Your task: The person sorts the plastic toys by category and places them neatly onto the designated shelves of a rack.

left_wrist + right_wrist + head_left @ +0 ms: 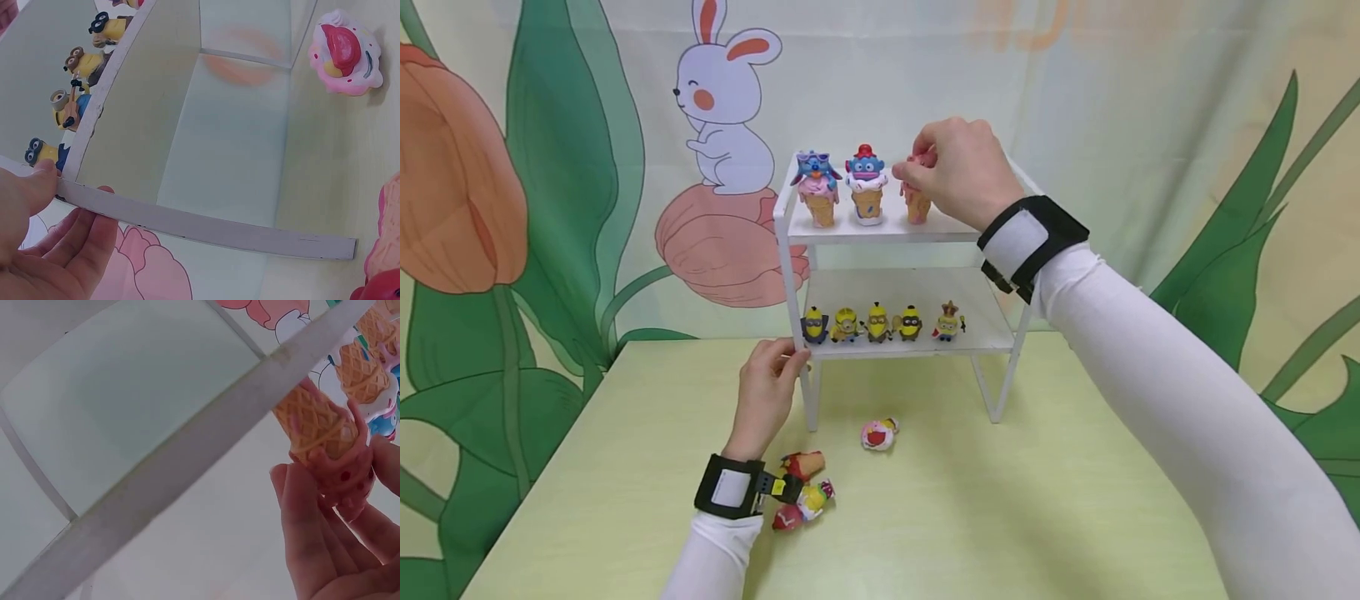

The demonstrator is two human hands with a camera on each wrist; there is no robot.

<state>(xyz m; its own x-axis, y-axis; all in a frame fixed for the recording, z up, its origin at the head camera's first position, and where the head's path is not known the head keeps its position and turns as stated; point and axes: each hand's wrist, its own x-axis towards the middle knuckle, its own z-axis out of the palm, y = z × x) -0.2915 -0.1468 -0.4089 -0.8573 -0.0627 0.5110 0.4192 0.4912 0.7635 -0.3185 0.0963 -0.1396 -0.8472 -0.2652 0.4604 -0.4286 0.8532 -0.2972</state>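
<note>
The right hand (958, 171) is pinching the pink cone (917, 204) by its top between curled fingers (306, 531) on the upper shelf (880, 233), while the left hand (767, 387) is gripping the lower shelf's (895, 350) corner.

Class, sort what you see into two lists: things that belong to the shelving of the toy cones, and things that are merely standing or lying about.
In the job:
right hand pinching the pink cone figure
left hand gripping the white shelf
two cone figures on the top tier
loose figures on the table

Lying about:
minion figures on the lower tier
rabbit backdrop
</note>
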